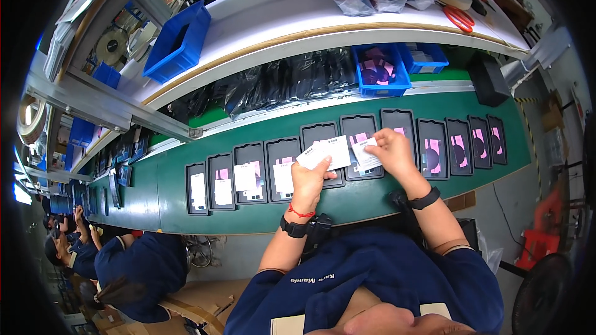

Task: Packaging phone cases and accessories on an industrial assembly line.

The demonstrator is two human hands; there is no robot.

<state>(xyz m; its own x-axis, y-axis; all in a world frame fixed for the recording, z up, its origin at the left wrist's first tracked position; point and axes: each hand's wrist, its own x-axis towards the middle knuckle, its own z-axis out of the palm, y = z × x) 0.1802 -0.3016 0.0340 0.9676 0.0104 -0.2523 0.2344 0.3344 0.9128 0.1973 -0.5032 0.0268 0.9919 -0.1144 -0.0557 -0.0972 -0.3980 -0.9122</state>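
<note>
My left hand [308,187] is closed round a fanned stack of white printed cards [329,152], thumb on top. My right hand [395,151] pinches a single white card [365,153] above one of the black trays [361,125]. A row of such shallow trays runs across the green table [167,205]. Those to the left hold white cards, such as this white card [247,177]. Toward the right, the trays show pink and black pieces [433,156] without a white card on top. My hands partly hide the middle trays.
Behind the trays, a blue bin [383,91] holds pink and black pieces, beside another blue bin [428,57]. Black plastic bags [279,80] lie under the white shelf [267,9]. Red-handled scissors [458,18] rest on the shelf. Co-workers [139,273] sit along the table's left.
</note>
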